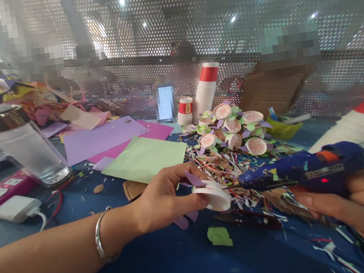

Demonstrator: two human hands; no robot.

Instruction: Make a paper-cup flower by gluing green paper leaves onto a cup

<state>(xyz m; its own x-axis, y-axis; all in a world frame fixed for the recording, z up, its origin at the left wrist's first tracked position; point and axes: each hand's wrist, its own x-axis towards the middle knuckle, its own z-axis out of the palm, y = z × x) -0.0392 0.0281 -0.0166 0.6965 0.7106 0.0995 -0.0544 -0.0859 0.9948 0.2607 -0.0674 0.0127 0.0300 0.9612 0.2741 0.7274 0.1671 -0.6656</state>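
Between the thumb and fingers of my left hand [173, 197] is a small white paper cup bottom [217, 196], tilted, with a purple paper piece [194, 179] on its rim. My right hand [353, 211] grips a blue hot glue gun [303, 171], whose nozzle points left at the cup bottom's edge. Whether the nozzle touches it, I cannot tell. Just behind lies a pile of cut cup bottoms [233, 140] with red prints and purple and green paper bits. A green paper scrap [219, 236] lies on the table below my left hand.
Green [147, 157] and purple paper sheets [100, 139] lie behind my left hand. A clear water bottle [26, 146] and white charger [17, 209] are at left. Stacked paper cups [207, 89] and a lit phone [165, 103] stand at the back. Scissors [249, 219] lie among paper shreds.
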